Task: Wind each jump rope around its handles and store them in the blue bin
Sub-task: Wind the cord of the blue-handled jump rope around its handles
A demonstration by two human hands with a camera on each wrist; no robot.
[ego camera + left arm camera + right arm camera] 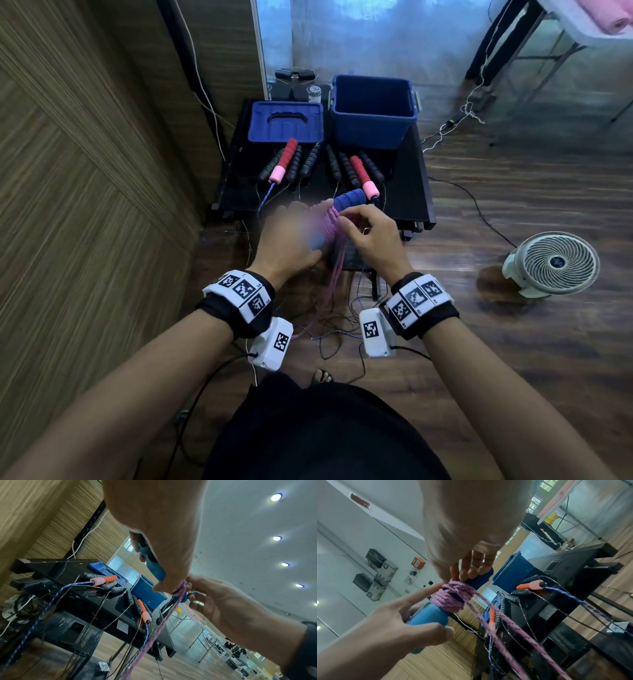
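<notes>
My left hand [305, 233] grips a pair of blue foam handles [349, 200] held together, tilted up to the right. Pink rope [452, 597] is wound in several turns around their middle, and its loose strands [337, 270] hang down to the floor. The right hand [347, 221] pinches the pink rope right at the coil, fingers curled against the handles [479, 576]. The blue bin [373, 133] stands open at the back right of the black table [236, 185].
The bin's blue lid [286, 123] lies at the back left. Red-and-pink handles [282, 161] with blue rope and several black handles [310, 161] lie in a row on the table, cords trailing to the floor. A white fan [555, 263] stands on the floor at right.
</notes>
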